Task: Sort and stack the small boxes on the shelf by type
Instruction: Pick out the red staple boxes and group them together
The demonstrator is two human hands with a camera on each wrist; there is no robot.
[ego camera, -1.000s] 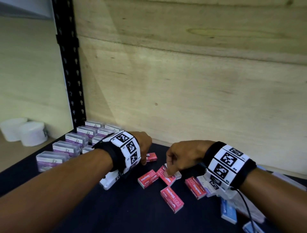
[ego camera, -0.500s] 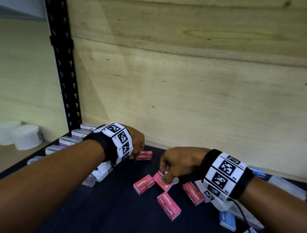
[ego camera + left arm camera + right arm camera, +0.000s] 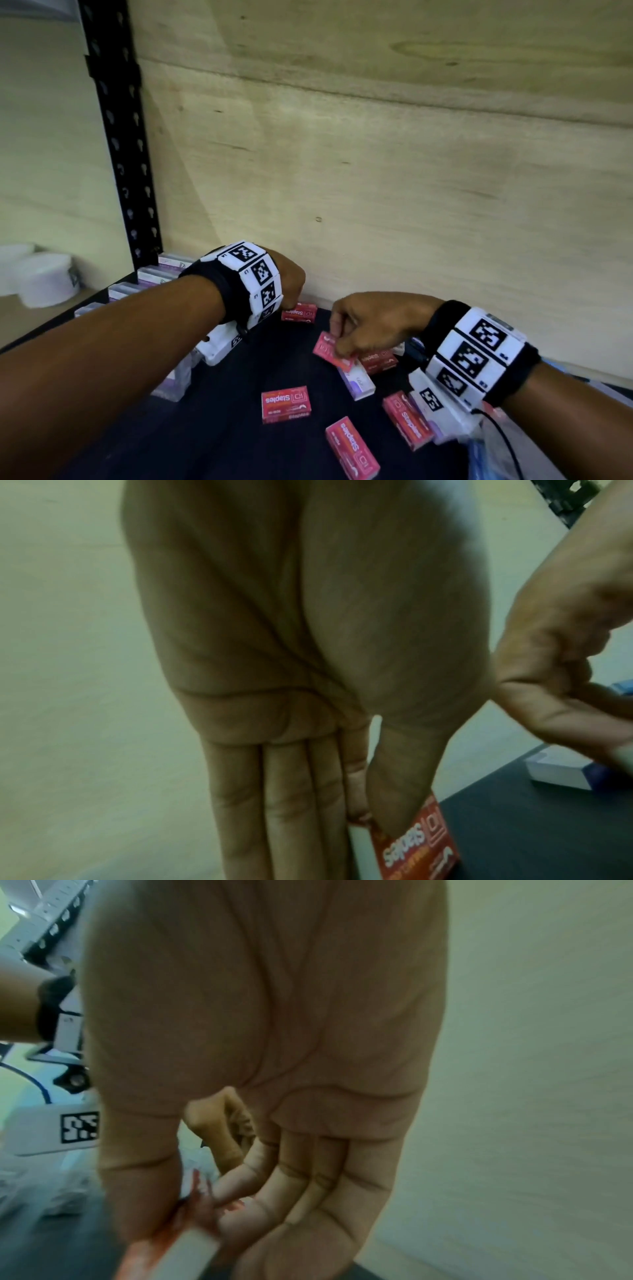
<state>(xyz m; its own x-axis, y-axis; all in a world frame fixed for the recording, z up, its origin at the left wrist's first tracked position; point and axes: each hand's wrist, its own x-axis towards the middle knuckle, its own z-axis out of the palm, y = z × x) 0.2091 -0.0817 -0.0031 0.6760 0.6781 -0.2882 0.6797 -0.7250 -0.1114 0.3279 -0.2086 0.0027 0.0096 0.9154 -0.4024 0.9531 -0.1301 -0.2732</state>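
Observation:
Several red staples boxes lie loose on the dark shelf (image 3: 233,435), among them one (image 3: 286,404) in the middle and one (image 3: 352,447) nearer me. My left hand (image 3: 291,305) is at the back wall, thumb and index finger pinching the end of a red staples box (image 3: 301,312); the left wrist view shows that box (image 3: 419,840) between thumb and fingers of the left hand (image 3: 369,815). My right hand (image 3: 337,342) pinches another red box (image 3: 325,347), tilted just above a white and purple box (image 3: 358,382). In the right wrist view, the right hand (image 3: 202,1204) holds that blurred red box (image 3: 161,1242).
A row of clear purple-labelled boxes (image 3: 150,274) runs along the shelf's left side beside a black perforated post (image 3: 116,137). A plywood wall (image 3: 376,205) closes the back. White round tubs (image 3: 44,277) stand beyond the post. Blue items and a plastic bag (image 3: 493,452) lie under my right wrist.
My right hand has taken hold of a red box from the loose group and raised it slightly. The left hand has stayed at the red box by the back wall.

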